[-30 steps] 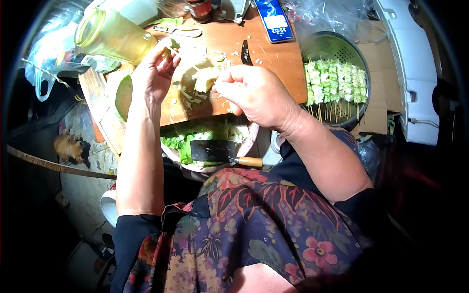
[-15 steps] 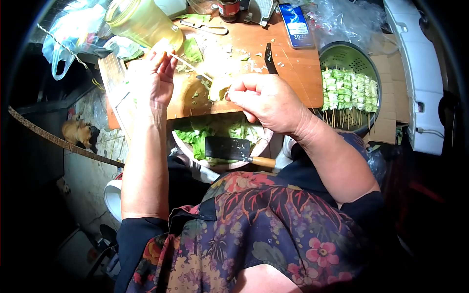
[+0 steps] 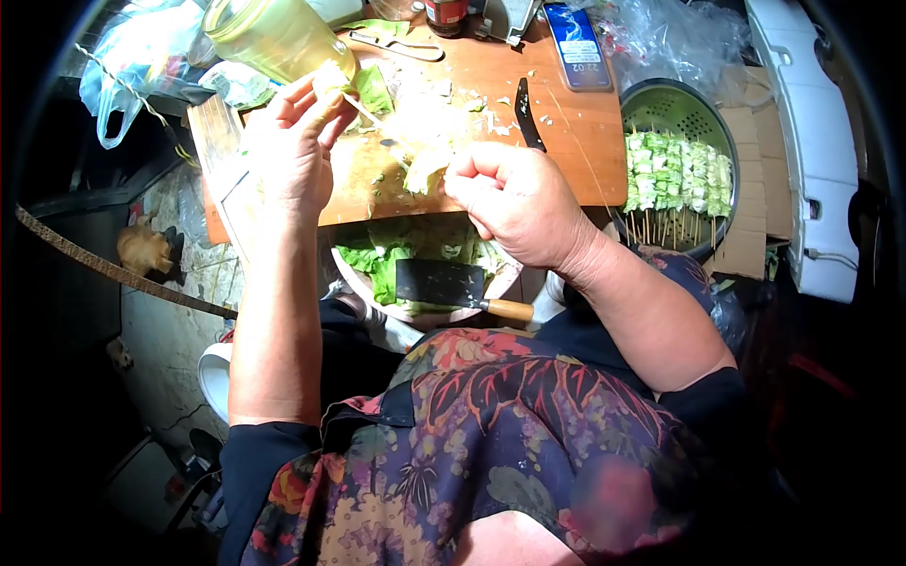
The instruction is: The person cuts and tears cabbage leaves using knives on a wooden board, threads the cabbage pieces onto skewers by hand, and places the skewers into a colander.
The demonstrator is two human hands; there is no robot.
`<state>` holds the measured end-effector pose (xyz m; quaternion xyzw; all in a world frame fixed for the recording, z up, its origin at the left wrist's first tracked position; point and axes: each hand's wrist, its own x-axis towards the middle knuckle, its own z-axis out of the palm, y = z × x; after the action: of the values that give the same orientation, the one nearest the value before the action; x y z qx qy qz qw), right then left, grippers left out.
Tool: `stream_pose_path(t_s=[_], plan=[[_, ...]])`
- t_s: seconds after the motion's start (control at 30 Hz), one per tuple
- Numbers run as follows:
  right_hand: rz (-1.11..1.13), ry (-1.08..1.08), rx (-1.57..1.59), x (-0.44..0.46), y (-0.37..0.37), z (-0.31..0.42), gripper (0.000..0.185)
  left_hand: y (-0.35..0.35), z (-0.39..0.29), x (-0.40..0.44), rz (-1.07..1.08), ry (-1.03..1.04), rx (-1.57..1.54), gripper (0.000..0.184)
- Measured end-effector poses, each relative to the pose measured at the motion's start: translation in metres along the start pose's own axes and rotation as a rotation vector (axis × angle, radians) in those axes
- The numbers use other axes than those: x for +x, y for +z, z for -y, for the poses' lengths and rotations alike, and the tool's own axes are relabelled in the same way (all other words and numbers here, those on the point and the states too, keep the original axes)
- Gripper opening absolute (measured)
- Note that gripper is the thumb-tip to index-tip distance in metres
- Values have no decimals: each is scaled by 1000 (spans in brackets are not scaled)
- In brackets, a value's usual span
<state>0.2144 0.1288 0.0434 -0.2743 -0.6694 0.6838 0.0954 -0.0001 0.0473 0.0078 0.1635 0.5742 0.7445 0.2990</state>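
One thin plastic bag (image 3: 118, 90) hangs at the far left, and below it a tan furry animal (image 3: 143, 251) lies on the tiled floor. Nearer the person's body stands a white tub (image 3: 215, 379), partly hidden by the forearm. A big yellowish jar (image 3: 276, 45) leans above the corner of the wooden board (image 3: 578, 170). Just below that jar, the left hand (image 3: 298, 156) is raised, its thumb and fingers pinched on a small pale leaf piece (image 3: 331, 77). From there a thin stick (image 3: 366, 113) slants down to the right over the board; whether its upper end pierces the piece is too bright to tell. More pale leaf (image 3: 427, 175) sits at the stick's lower end, above loose scraps on the wood. Under the board's near edge, a basin (image 3: 510, 272) holds green leaves (image 3: 382, 274), with a cleaver (image 3: 439, 282) lying across it, handle pointing right. The right hand (image 3: 521, 193) has its thumb and fingertips closed together around the stick's lower end, just beside the pale leaf. Beyond it a black knife (image 3: 529, 113) and a lit phone (image 3: 578, 47) rest on the board. At the right, a metal colander (image 3: 672, 100) holds a row of leaf-filled skewers (image 3: 676, 172), with cardboard (image 3: 750, 179) alongside.
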Motion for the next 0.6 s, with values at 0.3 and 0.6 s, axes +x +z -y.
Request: stream_pose_path(t_s=[0.3,0.6], plan=[[-118,-38,-163,12,-12,-4,13,31,-4,-38,346,-326,-41,31],[-187,102,-234,31,-34,-21,17,21,-3,-24,168,-203,142,34]])
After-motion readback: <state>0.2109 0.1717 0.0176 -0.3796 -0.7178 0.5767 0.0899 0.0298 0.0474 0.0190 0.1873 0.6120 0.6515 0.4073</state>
